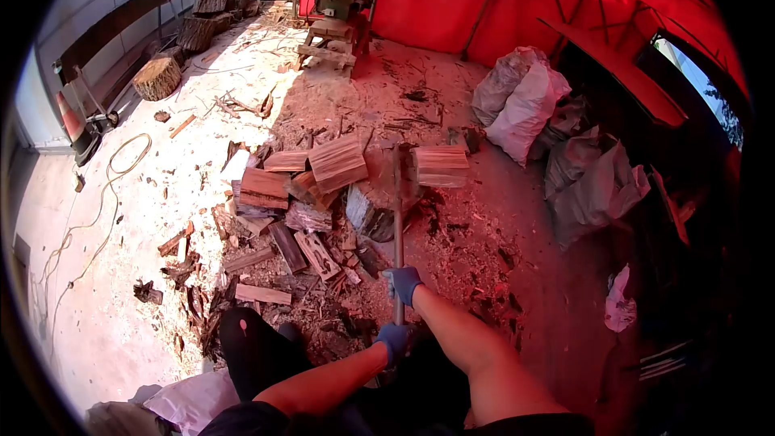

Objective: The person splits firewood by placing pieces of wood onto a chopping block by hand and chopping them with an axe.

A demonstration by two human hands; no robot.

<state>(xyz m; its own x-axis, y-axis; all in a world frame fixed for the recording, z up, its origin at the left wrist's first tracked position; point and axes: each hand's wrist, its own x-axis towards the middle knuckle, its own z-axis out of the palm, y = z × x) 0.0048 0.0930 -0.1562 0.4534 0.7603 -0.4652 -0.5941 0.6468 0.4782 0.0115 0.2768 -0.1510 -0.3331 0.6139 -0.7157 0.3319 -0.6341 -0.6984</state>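
Both my hands wear blue gloves and grip the long shaft of a splitting axe (398, 226). My right hand (403, 285) is closed around the middle of the shaft. Lower down, near my body, my left hand (393, 342) wraps round the same shaft. The axe head is at the far end, between a split piece of wood (338, 164) on the left and another split piece (441, 166) on the right. Beneath the head is a log block (363, 211), partly hidden by the shaft.
Split firewood (263, 189) and bark chips lie left of the block. Full sacks (529, 105) stand to the right. A machine on a stand (335, 4) and stacked logs (211, 4) are at the back. A hose (103, 194) and traffic cone (71, 119) are at left.
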